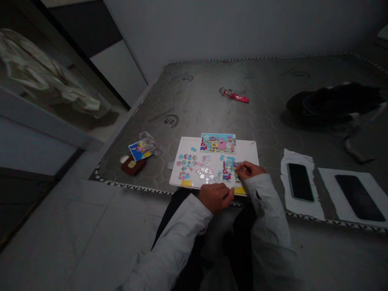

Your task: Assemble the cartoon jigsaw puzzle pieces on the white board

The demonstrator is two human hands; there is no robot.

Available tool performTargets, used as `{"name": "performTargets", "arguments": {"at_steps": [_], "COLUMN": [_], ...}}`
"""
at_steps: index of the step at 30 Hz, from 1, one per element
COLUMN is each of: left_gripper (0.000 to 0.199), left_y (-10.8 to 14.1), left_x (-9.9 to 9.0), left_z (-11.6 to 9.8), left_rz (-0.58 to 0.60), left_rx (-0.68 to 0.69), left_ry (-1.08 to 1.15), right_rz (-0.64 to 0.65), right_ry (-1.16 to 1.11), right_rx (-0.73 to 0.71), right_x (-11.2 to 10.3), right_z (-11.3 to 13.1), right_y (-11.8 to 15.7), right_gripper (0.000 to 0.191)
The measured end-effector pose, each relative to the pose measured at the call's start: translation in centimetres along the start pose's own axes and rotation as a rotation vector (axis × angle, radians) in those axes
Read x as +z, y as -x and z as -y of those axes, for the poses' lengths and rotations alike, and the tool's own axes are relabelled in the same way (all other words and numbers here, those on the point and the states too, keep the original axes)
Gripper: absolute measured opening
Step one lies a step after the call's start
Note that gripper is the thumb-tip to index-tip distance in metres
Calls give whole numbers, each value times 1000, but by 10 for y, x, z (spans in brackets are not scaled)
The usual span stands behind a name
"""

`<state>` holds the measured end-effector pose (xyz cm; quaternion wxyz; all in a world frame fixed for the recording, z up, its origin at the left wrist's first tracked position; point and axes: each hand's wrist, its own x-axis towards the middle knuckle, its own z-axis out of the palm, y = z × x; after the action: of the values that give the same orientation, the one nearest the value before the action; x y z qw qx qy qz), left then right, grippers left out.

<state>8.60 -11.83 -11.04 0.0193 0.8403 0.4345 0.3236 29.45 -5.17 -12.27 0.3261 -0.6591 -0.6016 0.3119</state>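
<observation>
Nearest you: left hand [216, 197] at the white board's [247, 150] near edge, fingers curled, can't tell if it's gripping anything. Right hand [250, 169] is over the board's right side, fingertips bunched at the joined puzzle patch [228, 166]; can't tell if there's a piece in them. Patch looks like only a partial build, with loads of loose pieces [206, 171] left of it on the board. Its picture top points to the board's far edge, long axis roughly near-to-far. Picture card [217, 144] overlaps that far edge.
</observation>
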Motion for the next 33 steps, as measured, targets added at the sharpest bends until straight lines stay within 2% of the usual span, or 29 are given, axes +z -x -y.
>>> {"name": "performTargets", "arguments": {"at_steps": [6, 13, 22, 33], "left_gripper": [49, 50, 47, 49], "left_y": [-2, -2, -1, -1], "left_x": [0, -2, -3, -3], "left_z": [0, 1, 2, 2], "left_rz": [-3, -78, -6, -21], "left_rx": [-16, 0, -21, -16], "left_ry": [3, 15, 4, -10], "right_rz": [-16, -18, -32, -14], "right_ry": [27, 45, 23, -8], "right_rx": [-29, -34, -22, -26], "right_x": [-1, 0, -1, 0], "right_z": [3, 0, 4, 1], "right_y": [5, 3, 5, 2], "right_gripper": [25, 28, 29, 28]}}
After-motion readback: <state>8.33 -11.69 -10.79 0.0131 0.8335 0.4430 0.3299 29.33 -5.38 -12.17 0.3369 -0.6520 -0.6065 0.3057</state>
